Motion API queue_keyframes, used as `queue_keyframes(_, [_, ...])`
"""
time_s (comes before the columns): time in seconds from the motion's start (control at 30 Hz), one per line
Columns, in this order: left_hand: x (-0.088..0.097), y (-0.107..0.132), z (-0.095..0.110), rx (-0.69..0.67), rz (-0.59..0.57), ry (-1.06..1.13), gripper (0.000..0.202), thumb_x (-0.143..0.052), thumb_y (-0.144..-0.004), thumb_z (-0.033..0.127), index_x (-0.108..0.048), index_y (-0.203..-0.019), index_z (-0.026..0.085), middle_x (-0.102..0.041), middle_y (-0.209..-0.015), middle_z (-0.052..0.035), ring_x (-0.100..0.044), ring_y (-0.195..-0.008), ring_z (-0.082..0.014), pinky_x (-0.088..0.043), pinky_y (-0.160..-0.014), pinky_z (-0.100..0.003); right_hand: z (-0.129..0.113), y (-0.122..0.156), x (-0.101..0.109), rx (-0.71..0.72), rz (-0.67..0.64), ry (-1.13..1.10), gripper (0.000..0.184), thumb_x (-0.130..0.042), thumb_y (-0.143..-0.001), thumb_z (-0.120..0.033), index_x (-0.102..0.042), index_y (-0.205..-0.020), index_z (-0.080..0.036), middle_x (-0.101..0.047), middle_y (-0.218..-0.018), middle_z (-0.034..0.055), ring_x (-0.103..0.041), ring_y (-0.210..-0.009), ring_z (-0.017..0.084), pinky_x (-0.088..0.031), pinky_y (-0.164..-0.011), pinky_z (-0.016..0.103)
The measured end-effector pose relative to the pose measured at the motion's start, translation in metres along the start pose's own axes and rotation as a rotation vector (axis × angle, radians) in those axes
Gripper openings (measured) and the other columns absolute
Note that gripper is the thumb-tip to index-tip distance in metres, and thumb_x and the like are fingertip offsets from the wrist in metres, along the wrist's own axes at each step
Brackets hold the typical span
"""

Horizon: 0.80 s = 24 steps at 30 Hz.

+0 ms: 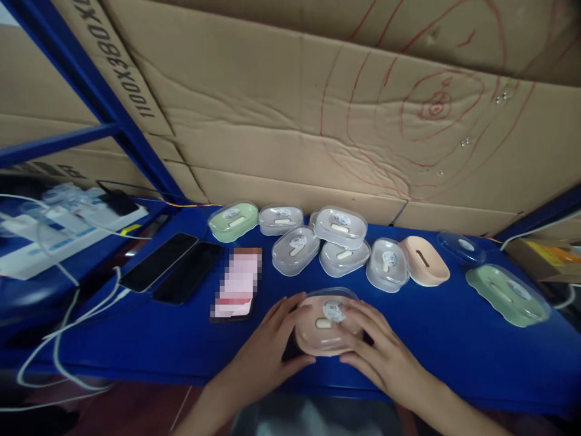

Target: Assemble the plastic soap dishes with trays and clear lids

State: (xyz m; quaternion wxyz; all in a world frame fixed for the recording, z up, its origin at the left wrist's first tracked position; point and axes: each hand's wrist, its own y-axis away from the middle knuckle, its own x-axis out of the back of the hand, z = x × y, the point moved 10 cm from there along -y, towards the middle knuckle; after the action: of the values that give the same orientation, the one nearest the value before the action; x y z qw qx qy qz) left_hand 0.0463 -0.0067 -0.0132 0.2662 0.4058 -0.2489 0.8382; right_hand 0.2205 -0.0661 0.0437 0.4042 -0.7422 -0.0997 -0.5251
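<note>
Between my two hands is a peach soap box (313, 333) under a clear lid with a round white label. A pale oval piece shows in the middle of its top. My left hand (276, 339) curls round the left side, thumb at the front edge. My right hand (381, 345) grips the right side, its fingers over the lid near the label. The box is just above or on the front part of the blue table (181, 345); which of the two I cannot tell.
Behind stand several grey lidded boxes (295, 251), a green one (233, 222), and an uncovered peach one (426, 261). At right lie a loose clear lid (460, 247) and another green box (508, 295). Phones (158, 262), white cables (59, 339) and a power strip (72, 233) occupy the left.
</note>
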Motion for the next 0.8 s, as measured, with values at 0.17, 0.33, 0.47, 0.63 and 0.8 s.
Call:
queue_keyframes(0.17, [-0.004,0.000,-0.001,0.028,-0.023,0.040,0.100,-0.084,-0.095,0.043,-0.021,-0.172,0.044,-0.043,-0.174,-0.0080,-0.045,-0.159,-0.0368,-0.046,-0.125,-0.066,-0.014,0.002,-0.007,0.096,-0.034,0.045,0.048,-0.051,-0.109,-0.009,-0.063,-0.152,-0.026,-0.070,-0.144,0.0101,-0.060,-0.143,0.029,-0.063,-0.110,0.052])
queue_keyframes(0.33, [0.000,0.000,-0.001,0.034,0.025,0.026,0.102,-0.083,-0.095,0.035,-0.019,-0.173,0.044,-0.048,-0.170,-0.0082,-0.051,-0.155,-0.0375,-0.051,-0.121,-0.066,-0.006,0.004,-0.001,0.030,0.027,0.093,0.037,-0.056,-0.110,-0.019,-0.067,-0.146,-0.020,-0.069,-0.142,0.0151,-0.064,-0.133,0.030,-0.066,-0.101,0.051])
queue_keyframes(0.47, [-0.001,-0.001,0.000,-0.005,0.052,-0.060,0.097,-0.083,-0.094,0.030,-0.027,-0.172,0.044,-0.049,-0.169,-0.0094,-0.055,-0.151,-0.0389,-0.056,-0.116,-0.064,-0.005,0.013,-0.009,0.037,-0.033,0.144,0.045,-0.054,-0.109,-0.014,-0.061,-0.153,-0.021,-0.069,-0.145,0.0137,-0.064,-0.135,0.030,-0.065,-0.104,0.052])
queue_keyframes(0.63, [-0.002,-0.002,-0.002,-0.014,0.091,-0.110,0.098,-0.087,-0.091,0.035,-0.031,-0.170,0.046,-0.052,-0.166,-0.0111,-0.062,-0.144,-0.0389,-0.060,-0.112,-0.060,-0.007,0.018,-0.014,0.080,-0.065,0.153,0.051,-0.049,-0.107,-0.006,-0.059,-0.155,-0.020,-0.065,-0.154,0.0104,-0.052,-0.151,0.028,-0.055,-0.121,0.055])
queue_keyframes(0.8, [0.000,-0.001,-0.006,0.040,0.089,0.040,0.094,-0.084,-0.095,0.041,-0.029,-0.171,0.045,-0.050,-0.168,-0.0102,-0.061,-0.146,-0.0353,-0.058,-0.116,-0.052,-0.019,0.011,-0.011,0.144,-0.084,0.121,0.055,-0.054,-0.106,-0.005,-0.056,-0.158,-0.023,-0.063,-0.158,0.0057,-0.039,-0.162,0.029,-0.043,-0.130,0.061])
